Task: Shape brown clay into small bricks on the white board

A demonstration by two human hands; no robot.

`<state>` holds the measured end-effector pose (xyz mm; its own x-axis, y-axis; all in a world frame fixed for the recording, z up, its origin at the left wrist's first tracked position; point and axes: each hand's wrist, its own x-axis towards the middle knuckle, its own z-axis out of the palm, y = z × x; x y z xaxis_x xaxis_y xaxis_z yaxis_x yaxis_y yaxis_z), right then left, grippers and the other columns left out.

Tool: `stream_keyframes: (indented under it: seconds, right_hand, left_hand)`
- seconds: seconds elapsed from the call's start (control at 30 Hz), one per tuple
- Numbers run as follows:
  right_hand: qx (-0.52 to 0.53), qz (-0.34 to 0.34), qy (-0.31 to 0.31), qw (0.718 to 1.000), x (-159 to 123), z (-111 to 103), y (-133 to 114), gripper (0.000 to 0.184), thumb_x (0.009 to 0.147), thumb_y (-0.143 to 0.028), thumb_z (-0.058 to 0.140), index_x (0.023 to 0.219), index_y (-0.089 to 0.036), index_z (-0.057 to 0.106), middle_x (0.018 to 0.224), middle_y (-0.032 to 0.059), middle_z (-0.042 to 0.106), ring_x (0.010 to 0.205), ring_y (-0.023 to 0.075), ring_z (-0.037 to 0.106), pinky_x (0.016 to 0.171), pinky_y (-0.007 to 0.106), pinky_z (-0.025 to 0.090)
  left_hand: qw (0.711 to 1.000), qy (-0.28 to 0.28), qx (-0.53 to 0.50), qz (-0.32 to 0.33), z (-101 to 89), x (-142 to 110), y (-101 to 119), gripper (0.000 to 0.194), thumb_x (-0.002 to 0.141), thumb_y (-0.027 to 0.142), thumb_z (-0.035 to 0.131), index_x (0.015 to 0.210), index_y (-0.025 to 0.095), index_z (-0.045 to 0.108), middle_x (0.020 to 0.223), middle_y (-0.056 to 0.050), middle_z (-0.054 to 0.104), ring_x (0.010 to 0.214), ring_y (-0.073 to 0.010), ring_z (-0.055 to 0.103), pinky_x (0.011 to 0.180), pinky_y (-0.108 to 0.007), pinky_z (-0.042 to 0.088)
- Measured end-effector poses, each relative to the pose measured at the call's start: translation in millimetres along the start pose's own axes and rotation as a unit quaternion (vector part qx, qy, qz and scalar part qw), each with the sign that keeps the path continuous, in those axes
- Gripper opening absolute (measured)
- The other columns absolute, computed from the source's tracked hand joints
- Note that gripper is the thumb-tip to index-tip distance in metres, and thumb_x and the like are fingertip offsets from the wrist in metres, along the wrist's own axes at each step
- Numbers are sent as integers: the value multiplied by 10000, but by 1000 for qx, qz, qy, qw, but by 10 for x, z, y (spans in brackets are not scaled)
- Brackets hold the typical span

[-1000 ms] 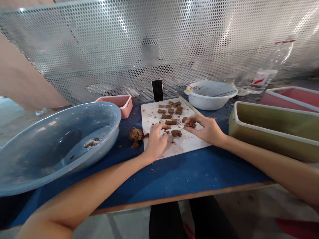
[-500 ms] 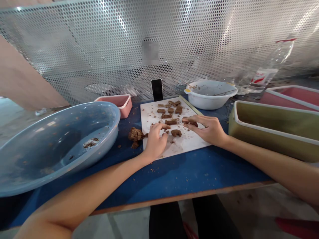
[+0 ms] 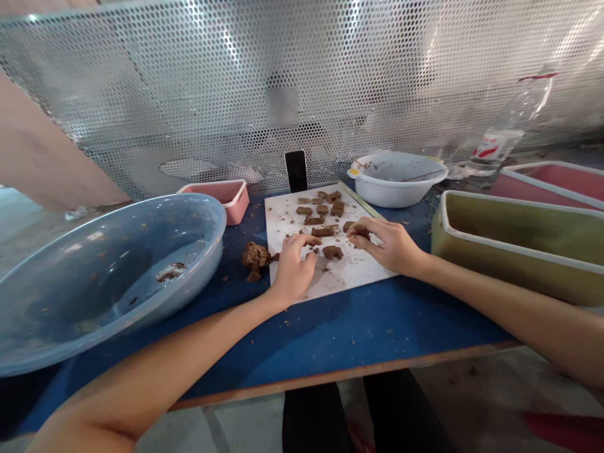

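A white board (image 3: pixel 372 267) carries several small shaped pieces of brown clay. My left hand (image 3: pixel 295 270) rests at its left front, thumb and forefinger apart with nothing seen between them. Just right of those fingertips sits an uneven clay piece (image 3: pixel 333 252), and behind it lies a short clay bar (image 3: pixel 323 231). At the board's right side, my right hand (image 3: pixel 394 245) has thumb and fingers closed about a piece of brown clay (image 3: pixel 361 233), partly hidden by the fingers. A rough clay lump (image 3: pixel 255 255) lies on the blue table left of the board.
A big blue basin (image 3: pixel 207 251) leans at left, near a small pink box (image 3: pixel 240 204). Behind the board stand a phone (image 3: pixel 296 171) and a white basin (image 3: pixel 391 196). Green (image 3: pixel 500 242) and pink (image 3: pixel 514 185) planters and a clear bottle (image 3: pixel 495 148) are at right. Perforated metal (image 3: pixel 189 94) backs the table.
The right fingers have shifted slightly around the clay piece. My left hand stays nearly still; the whole view has moved a little.
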<state>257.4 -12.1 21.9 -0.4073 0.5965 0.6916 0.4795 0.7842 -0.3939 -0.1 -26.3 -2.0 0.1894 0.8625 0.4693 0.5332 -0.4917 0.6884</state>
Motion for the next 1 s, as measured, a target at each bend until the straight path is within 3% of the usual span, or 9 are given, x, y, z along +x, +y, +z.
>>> stream_keyframes:
  seconds: [0.2,0.47,0.6,0.73,0.9,1.0]
  right_hand:
    - [-17,-17,-44,999,0,-37,3,394,1150,-365,488,797,-228,595,682,-16,632,608,132,610,623,277,468]
    - [15,-23,-2,1000,-26,41,29,138,1034,-365,743,1011,-230,725,916,20,786,730,155,697,716,289,572]
    - [28,-35,-4,999,-24,39,28,97,1069,-291,679,1073,-229,753,1004,38,824,872,181,775,803,300,610]
    - [32,-47,-21,998,-17,19,17,176,1105,-236,592,1103,-220,768,1000,35,830,750,145,751,741,282,602]
    - [33,-38,-8,999,-23,22,2,66,1041,-259,719,1069,-238,774,1029,30,836,894,183,792,825,298,624]
    - [31,-32,-7,999,-17,8,-16,45,1036,-261,727,1031,-236,764,977,19,828,861,176,785,798,289,612]
  left_hand:
    - [1000,7,-5,4,9,-6,-7,314,840,41,534,1035,218,705,1135,-75,725,1199,-287,644,1128,-500,508]
    - [1000,9,-1,4,11,-6,-6,324,840,41,530,1042,226,703,1138,-70,725,1204,-288,641,1130,-504,506]
    - [1000,7,-7,4,12,-3,-9,320,832,36,532,1034,217,702,1122,-72,721,1192,-282,644,1122,-493,507]
    - [1000,8,-7,6,11,-2,-8,331,828,31,532,1043,214,705,1125,-75,723,1190,-281,647,1113,-488,513]
    - [1000,7,-5,6,11,-5,-13,326,838,31,529,1042,217,702,1133,-75,724,1197,-284,643,1117,-497,513]
    - [1000,4,-3,3,8,-4,-17,320,837,35,529,1036,221,696,1133,-75,724,1198,-287,644,1122,-501,513]
